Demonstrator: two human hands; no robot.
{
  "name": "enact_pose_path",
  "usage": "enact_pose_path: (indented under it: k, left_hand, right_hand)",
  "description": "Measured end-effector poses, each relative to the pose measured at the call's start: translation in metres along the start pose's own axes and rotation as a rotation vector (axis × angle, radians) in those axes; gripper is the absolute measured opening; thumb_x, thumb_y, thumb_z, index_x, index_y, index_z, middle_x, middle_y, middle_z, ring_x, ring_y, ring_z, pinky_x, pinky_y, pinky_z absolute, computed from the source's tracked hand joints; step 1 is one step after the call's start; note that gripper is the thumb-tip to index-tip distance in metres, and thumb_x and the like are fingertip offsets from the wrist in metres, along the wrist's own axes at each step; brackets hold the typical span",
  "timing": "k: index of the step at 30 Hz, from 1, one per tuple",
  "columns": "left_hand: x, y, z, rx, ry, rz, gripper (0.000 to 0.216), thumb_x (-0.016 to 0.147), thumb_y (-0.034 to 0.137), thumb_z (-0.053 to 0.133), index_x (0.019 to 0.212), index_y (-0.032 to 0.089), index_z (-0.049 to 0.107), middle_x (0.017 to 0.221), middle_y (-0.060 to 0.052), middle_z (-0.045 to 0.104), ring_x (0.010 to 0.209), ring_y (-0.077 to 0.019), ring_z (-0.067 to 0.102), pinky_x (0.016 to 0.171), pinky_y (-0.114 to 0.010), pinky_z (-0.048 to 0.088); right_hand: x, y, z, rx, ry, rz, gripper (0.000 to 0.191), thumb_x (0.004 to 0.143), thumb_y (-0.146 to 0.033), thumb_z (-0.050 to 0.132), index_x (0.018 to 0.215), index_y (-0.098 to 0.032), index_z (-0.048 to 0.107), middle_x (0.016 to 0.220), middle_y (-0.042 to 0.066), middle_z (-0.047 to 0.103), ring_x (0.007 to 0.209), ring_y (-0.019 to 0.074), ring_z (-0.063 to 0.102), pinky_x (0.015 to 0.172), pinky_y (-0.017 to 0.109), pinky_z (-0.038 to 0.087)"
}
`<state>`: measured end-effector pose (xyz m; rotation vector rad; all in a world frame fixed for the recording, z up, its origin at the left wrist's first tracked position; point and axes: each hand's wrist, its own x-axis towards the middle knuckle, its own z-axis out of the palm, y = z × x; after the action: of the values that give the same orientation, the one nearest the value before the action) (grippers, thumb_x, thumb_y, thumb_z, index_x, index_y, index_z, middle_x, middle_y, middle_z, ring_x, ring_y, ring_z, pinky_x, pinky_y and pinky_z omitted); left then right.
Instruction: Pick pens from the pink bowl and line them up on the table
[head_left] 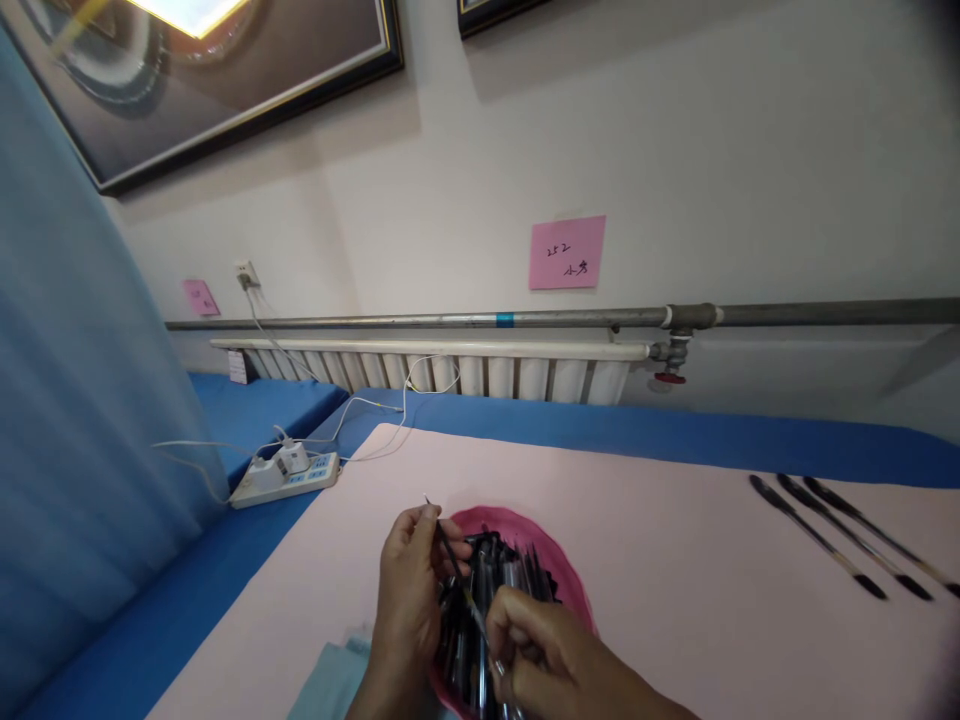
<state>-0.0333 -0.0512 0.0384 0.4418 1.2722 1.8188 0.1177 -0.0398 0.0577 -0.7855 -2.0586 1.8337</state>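
Note:
My left hand (409, 600) pinches the upper end of a thin pen refill (450, 555). My right hand (540, 655) pinches its lower end near a small spring or tip. Both hands hover over a pink bowl (566, 565) packed with several dark pen parts (487, 600). Three assembled black pens (840, 540) lie side by side on the pink sheet (675, 540) at the right, apart from my hands.
A white power strip (285, 480) with chargers and white cables sits at the left on the blue cloth (675, 432). A radiator (450, 370) and a pipe run along the wall. A blue partition (75, 400) stands at the left. A teal sleeve or cloth (330, 685) lies by my left wrist.

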Motion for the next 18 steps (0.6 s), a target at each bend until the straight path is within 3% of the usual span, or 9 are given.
enact_pose_path:
  k: [6,11,15,18]
  left_hand:
    - [-0.014,-0.016,0.010,0.079,-0.210,-0.081,0.029,0.074,0.044,0.060,0.075,0.015,0.057,0.067,-0.002,0.063,0.055,-0.0113,0.057,0.052,-0.022,0.042]
    - [-0.024,-0.015,0.013,0.176,-0.366,-0.143,0.034,0.076,0.044,0.059,0.094,0.015,0.062,0.087,-0.007,0.066,0.077,-0.0163,0.061,0.067,-0.026,0.045]
    - [-0.031,-0.013,0.016,0.185,-0.545,-0.279,0.041,0.079,0.047,0.053,0.101,0.013,0.059,0.076,-0.006,0.064,0.063,-0.0144,0.060,0.057,-0.026,0.045]
    - [-0.035,-0.014,0.018,0.236,-0.583,-0.240,0.042,0.082,0.048,0.048,0.102,0.012,0.057,0.057,0.001,0.056,0.044,-0.0093,0.050,0.045,-0.021,0.038]
  right_hand:
    - [0.009,0.012,-0.001,0.067,0.254,-0.050,0.018,0.065,-0.007,0.049,0.067,-0.022,0.039,0.059,-0.008,0.041,0.054,0.0087,0.037,0.051,0.021,0.029]
    - [0.012,0.014,-0.010,0.108,0.484,-0.101,0.011,0.071,-0.017,0.053,0.070,-0.023,0.044,0.059,-0.007,0.046,0.055,0.0100,0.045,0.051,0.021,0.036]
    - [0.009,0.008,-0.012,0.176,0.526,-0.119,0.008,0.072,-0.023,0.053,0.072,-0.024,0.044,0.054,-0.008,0.048,0.048,0.0098,0.048,0.046,0.021,0.037]
    - [0.006,0.004,-0.014,0.126,0.523,-0.148,0.006,0.075,-0.024,0.051,0.073,-0.024,0.046,0.053,-0.008,0.048,0.048,0.0102,0.049,0.047,0.021,0.039]
